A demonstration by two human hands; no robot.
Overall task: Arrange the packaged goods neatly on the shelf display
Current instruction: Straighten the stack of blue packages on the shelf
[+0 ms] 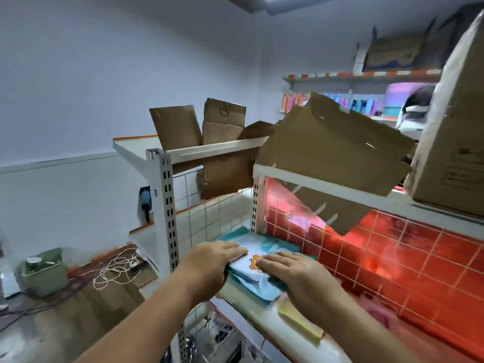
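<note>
**Both hands flat on top packet, mid shelf**

Obs.: the left hand and right hand lie palm-down, fingers straight, on a white-and-teal packet with an orange cartoon print. Nothing is gripped. The left hand covers the packet's left edge and the right hand its right part, and the cartoon shows between them. The hands are near each other, not touching.

The packet sits on top of other teal packets, at the left end of the shelf, in the corner by the wire grid.

Surroundings:
- A yellow packet lies on the shelf just under the right wrist, blurred.
- Red packs fill the space behind the grid on the right.
- A cardboard sheet leans over the upper rail above the hands, and its lower corner hangs down behind the grid.
- A box stands on the upper shelf at right.
- Flattened cardboard stands behind the far upper shelf.
- The post stands just left of the left hand.
- On the floor at left are a green container and a loose white cord.
</note>
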